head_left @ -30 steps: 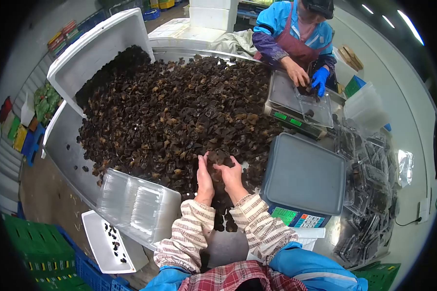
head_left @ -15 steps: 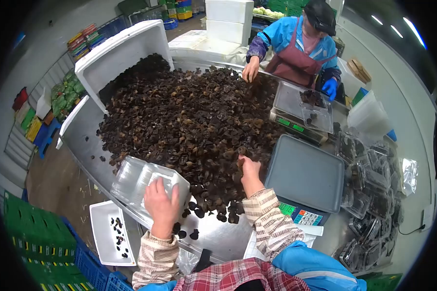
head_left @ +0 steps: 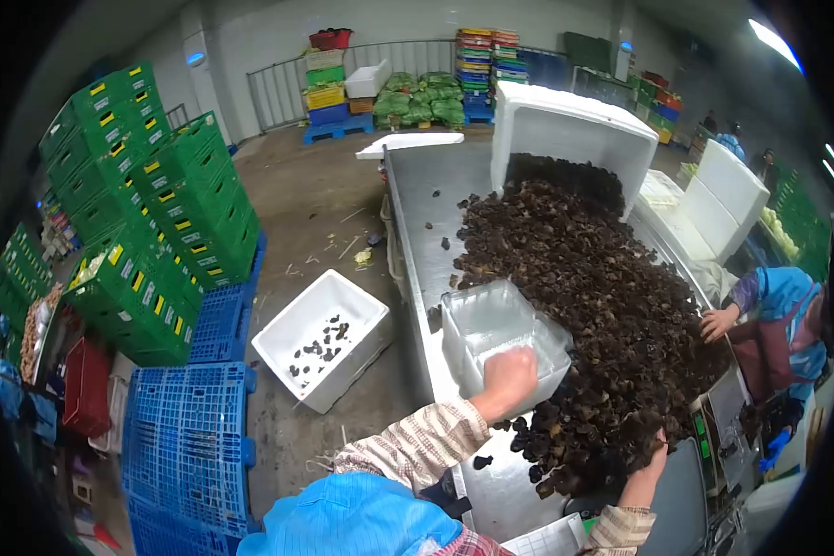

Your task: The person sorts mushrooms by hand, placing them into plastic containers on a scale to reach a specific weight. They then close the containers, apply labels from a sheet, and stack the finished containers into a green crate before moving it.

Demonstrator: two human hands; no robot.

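A large heap of dark dried mushrooms [head_left: 584,278] covers a long steel table [head_left: 417,213]. My left hand [head_left: 508,375] is closed on the top of a stack of clear plastic trays [head_left: 491,329] at the table's near edge. My right hand [head_left: 656,454] rests in the mushrooms at the heap's near end, its fingers hidden among them. Both sleeves are striped, over a blue apron.
A white foam box [head_left: 320,338] with a few mushrooms sits on the floor left of the table. Green crates [head_left: 148,222] and blue crates [head_left: 190,408] stack at left. A tipped white box [head_left: 574,130] stands at the far end. Another person [head_left: 778,315] reaches into the heap at right.
The view has swung left toward the floor and crates. My left hand went from the mushrooms to the tray stack and now grips it. My right hand stays in the heap.
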